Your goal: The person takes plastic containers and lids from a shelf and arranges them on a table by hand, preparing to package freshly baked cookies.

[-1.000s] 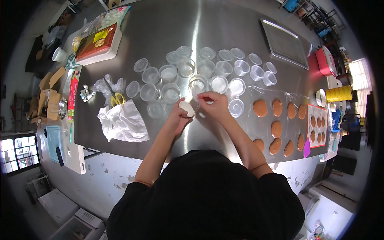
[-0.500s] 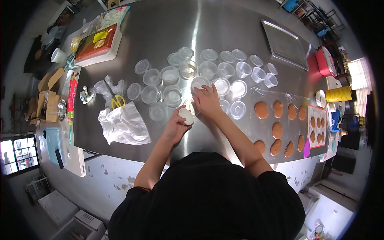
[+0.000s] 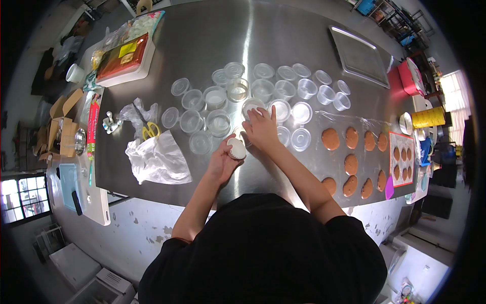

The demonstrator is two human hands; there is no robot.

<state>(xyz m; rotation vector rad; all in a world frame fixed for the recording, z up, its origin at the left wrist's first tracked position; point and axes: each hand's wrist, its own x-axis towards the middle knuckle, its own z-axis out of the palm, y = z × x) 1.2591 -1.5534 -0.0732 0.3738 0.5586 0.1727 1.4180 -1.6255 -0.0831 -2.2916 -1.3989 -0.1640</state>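
My left hand [image 3: 224, 160] is closed around a small stack of white paper baking cups [image 3: 237, 149], held just above the table. My right hand [image 3: 262, 129] has its fingers spread, with the fingertips over a clear plastic cup [image 3: 252, 104]. Part of that cup is hidden under my fingers. Just right of it stand two plastic cups with white paper liners, one [image 3: 280, 110] beside my index finger and another [image 3: 302, 112] farther right. A liner also lies in a plastic cup [image 3: 215, 96] to the left.
More clear cups and round lids [image 3: 201, 142] surround my hands. Yellow-handled scissors [image 3: 151, 131] and a crumpled white plastic bag [image 3: 158, 158] lie left. Brown round pieces [image 3: 350, 164] sit on clear film at right. A metal tray [image 3: 362, 57] is at the far right.
The fingers of my right hand have spread apart more over the cup. My left hand keeps the stack in nearly the same place, tilted slightly differently.
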